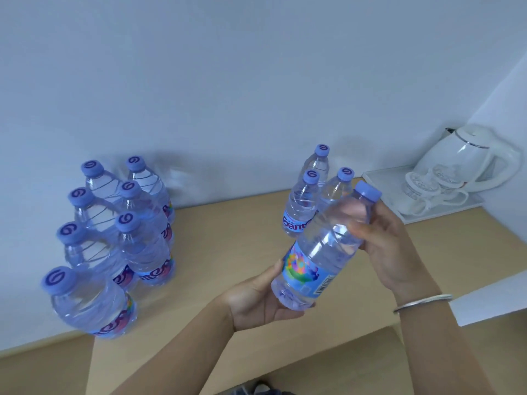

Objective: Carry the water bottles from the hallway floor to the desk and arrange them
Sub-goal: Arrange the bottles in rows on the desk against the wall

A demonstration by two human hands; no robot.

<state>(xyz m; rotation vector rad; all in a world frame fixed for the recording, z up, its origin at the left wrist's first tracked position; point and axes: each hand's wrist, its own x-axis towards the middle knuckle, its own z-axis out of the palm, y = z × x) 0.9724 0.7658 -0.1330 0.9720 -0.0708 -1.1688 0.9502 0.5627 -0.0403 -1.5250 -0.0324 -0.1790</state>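
Observation:
I hold one clear water bottle [322, 252] with a lilac cap, tilted to the right above the wooden desk [228, 246]. My left hand [256, 300] cups its base from below. My right hand [390, 243] grips its shoulder and neck. Behind it three small bottles [302, 206] stand upright in a tight cluster near the wall. At the desk's left, several larger bottles [125, 232] with the same caps stand in two rows from the wall to the front edge.
A white tray [382, 181] at the back right corner carries a white electric kettle [470, 158] and upturned cups. White walls close the desk at the back and right. A white panel [490, 297] juts in at the right edge.

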